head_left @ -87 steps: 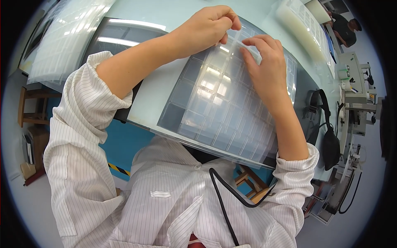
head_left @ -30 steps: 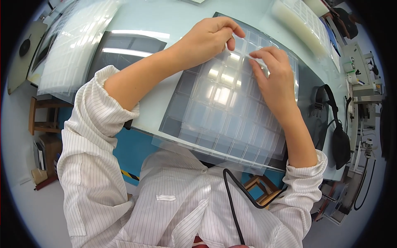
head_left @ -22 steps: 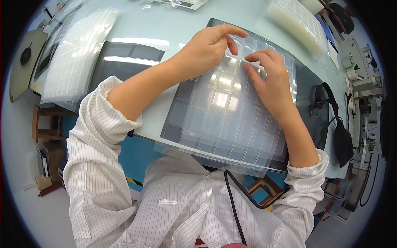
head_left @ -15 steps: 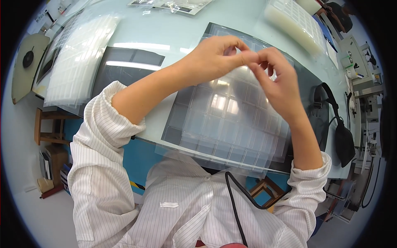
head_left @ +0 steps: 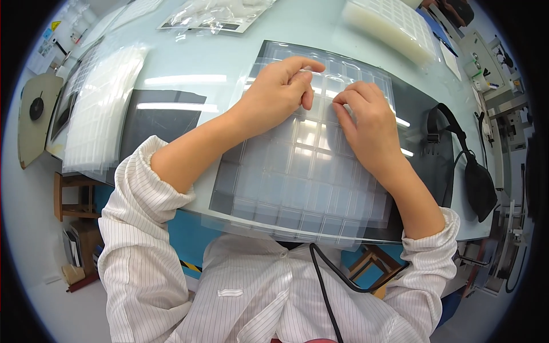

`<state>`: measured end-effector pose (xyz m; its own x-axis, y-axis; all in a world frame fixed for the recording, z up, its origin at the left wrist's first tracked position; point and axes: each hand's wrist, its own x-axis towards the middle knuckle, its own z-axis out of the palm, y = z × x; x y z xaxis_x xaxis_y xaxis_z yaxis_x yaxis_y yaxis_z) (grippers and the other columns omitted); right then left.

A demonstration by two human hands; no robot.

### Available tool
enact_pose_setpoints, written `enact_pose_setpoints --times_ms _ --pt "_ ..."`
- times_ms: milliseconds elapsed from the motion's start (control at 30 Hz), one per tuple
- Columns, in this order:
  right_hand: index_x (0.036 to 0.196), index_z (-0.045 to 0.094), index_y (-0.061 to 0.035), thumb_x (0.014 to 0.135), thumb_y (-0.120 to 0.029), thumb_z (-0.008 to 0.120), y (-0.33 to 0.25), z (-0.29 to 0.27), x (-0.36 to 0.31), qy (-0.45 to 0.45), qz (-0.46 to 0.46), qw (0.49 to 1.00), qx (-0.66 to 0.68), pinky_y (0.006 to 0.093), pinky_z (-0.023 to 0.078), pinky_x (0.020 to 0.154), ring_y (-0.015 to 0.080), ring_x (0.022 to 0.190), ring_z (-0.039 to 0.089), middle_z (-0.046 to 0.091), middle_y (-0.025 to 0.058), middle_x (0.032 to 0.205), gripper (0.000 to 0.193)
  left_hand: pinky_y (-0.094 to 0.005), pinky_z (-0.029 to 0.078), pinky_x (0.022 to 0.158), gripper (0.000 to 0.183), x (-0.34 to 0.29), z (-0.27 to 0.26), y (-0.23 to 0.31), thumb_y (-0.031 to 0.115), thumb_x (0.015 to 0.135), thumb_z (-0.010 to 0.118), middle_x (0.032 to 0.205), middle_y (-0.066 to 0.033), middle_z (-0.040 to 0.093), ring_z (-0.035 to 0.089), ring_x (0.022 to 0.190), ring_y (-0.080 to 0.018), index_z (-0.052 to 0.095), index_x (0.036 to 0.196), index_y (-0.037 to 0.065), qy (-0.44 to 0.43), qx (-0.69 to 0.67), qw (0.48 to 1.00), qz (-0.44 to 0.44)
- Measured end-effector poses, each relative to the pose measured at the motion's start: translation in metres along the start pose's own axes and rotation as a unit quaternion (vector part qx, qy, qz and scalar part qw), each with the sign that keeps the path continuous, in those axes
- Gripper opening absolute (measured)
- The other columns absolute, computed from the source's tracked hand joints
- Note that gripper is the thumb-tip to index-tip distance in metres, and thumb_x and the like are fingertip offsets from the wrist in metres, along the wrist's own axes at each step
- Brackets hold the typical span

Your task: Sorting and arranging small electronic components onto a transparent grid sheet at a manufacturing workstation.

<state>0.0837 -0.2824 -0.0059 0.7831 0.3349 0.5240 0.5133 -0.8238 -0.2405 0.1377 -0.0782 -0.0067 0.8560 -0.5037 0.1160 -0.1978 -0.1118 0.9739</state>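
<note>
A clear gridded plastic sheet (head_left: 280,188) lies over a dark panel (head_left: 426,171) on the surface (head_left: 309,31). Above it, the left hand (head_left: 277,91) has parted fingers; the right hand (head_left: 370,123) has bunched ones, whether grasping anything I cannot tell. The yellow triangular label (head_left: 55,26), upper left, is unreadably small.

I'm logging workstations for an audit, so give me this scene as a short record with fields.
Left hand: fingers curled over the far part of clear, gridded plastic sheets; grip unclear
Right hand: thumb and fingers bent over the same sheets; grip unclear
Surface: pale, glossy tabletop
Left: stack of milky, gridded plastic sheets
Far right: second milky, gridded plastic stack
Right: black fabric pouch with a strap
</note>
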Motion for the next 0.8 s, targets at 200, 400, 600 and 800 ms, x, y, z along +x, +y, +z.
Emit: enact_pose_setpoints --times_ms 200,400,600,800 --pt "0.089 0.066 -0.0009 0.082 -0.001 0.072 0.001 0.003 -0.004 0.022 0.004 0.999 0.022 0.0386 0.049 0.082 0.0299 0.093 0.059 0.064 0.0103 0.096 0.009 -0.0254 0.043 0.064 0.033 0.000 -0.001 0.002 0.017 0.104 0.043 0.075 -0.0011 0.061 0.050 0.067 -0.0073 0.059 0.126 -0.001 -0.019 -0.016 1.000 -0.020" --pt "0.091 0.065 -0.0006 0.082 0.000 0.072 -0.002 0.002 -0.003 0.012 0.005 0.999 0.041 0.0378 0.048 0.083 0.0293 0.092 0.059 0.064 0.0103 0.096 0.011 -0.0258 0.045 0.064 0.033 -0.001 0.002 -0.003 0.012 0.101 0.042 0.082 -0.0018 0.063 0.050 0.068 -0.0074 0.061 0.126 0.001 0.017 -0.036 0.999 -0.003" --pt "0.093 0.066 -0.0015 0.084 0.000 0.070 0.000 -0.006 0.002 0.000 -0.011 0.997 0.071 0.0334 0.047 0.080 0.0255 0.089 0.057 0.063 0.0086 0.093 0.010 -0.0268 0.041 0.062 0.027 0.000 0.000 0.001 0.014 0.100 0.048 0.079 -0.0003 0.058 0.048 0.069 -0.0079 0.068 0.113 0.001 -0.010 0.027 1.000 0.011" --pt "0.096 0.067 -0.0011 0.094 -0.006 0.064 -0.001 -0.028 0.009 -0.014 0.108 0.950 0.293 0.0196 0.040 0.068 0.0054 0.073 0.049 0.061 0.0002 0.091 0.005 -0.0274 0.041 0.062 0.023 -0.002 0.016 0.015 0.021 0.099 0.059 0.074 -0.0011 0.058 0.050 0.070 -0.0085 0.068 0.101 0.001 -0.129 0.027 0.990 0.048"
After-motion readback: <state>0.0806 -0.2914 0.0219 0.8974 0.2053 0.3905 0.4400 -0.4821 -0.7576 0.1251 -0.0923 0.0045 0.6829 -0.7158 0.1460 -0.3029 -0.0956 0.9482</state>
